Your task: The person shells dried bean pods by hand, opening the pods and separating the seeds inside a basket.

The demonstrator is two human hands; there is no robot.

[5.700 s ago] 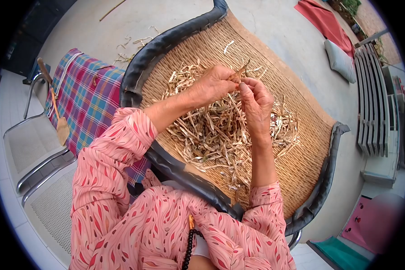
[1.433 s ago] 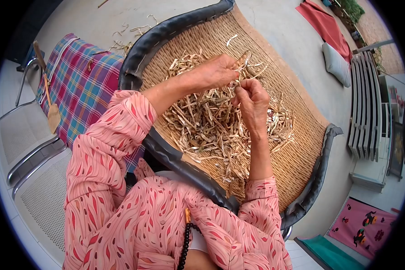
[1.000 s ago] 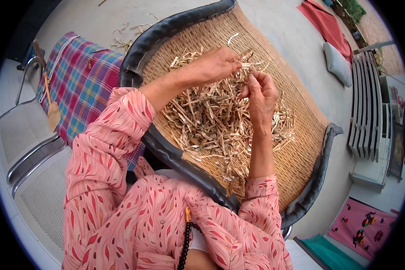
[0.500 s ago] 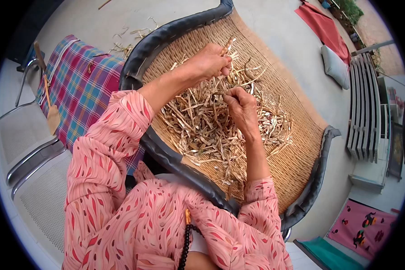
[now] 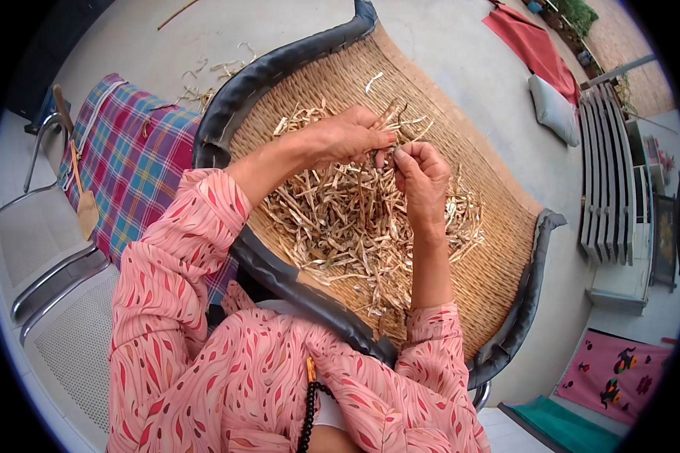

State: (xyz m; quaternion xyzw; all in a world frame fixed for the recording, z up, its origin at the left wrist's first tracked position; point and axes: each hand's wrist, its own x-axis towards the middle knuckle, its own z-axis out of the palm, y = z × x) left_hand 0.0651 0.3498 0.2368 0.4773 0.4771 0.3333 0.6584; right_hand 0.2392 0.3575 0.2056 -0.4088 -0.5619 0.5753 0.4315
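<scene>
A heap of dry, pale-brown bean pods (image 5: 340, 215) lies on a large woven tray (image 5: 499, 264) with a black padded rim. Over the far part of the heap, my left hand (image 5: 347, 138) is closed in a pinch. My right hand (image 5: 425, 181) comes in from the other side, thumb and fingertips pressed together, almost touching the left fingertips. A dry pod seems to be held between both sets of fingertips, mostly covered by them. One pale husk (image 5: 374, 81) rests apart from the heap, toward the tray's far side.
Perforated metal chairs (image 5: 72, 340) stand at the left beside a plaid cloth (image 5: 140, 162). A wooden spatula (image 5: 88, 211) leans there. Loose husks (image 5: 196, 94) lie on the floor past the rim. Farther right are a grey cushion (image 5: 553, 110) and a red cloth (image 5: 533, 45).
My left hand has come down toward my right hand, which has risen slightly to meet it. The split pod that stuck up from my left hand is gone from it; a pale husk now lies beyond.
</scene>
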